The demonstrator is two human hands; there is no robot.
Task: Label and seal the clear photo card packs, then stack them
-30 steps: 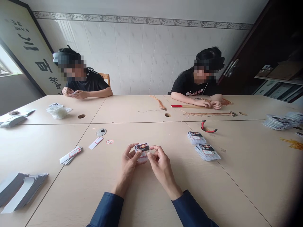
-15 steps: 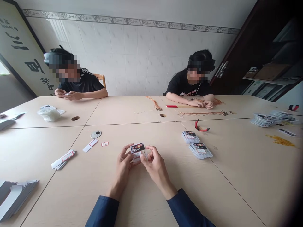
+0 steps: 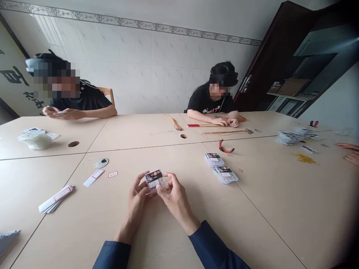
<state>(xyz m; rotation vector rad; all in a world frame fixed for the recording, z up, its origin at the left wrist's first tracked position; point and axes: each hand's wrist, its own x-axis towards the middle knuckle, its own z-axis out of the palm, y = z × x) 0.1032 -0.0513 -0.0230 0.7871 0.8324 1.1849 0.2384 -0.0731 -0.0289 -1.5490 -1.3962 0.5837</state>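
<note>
Pale wood-look tabletop (image 3: 263,220), L hand (image 3: 136,196) & R hand (image 3: 174,192) half-closed, both pinching small glossy card pack (image 3: 154,179)

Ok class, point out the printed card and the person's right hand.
Printed card (image 3: 153,176): head view, on its dark upper band.
Right hand (image 3: 175,195): head view, on the back of the hand.

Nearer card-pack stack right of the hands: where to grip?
Pinch the stack of card packs by its near and far long edges, coming from above. It lies flat and slightly splayed, so a grip spanning the whole stack should keep it together. The right hand is nearest, though it is on the held card pack.
</note>
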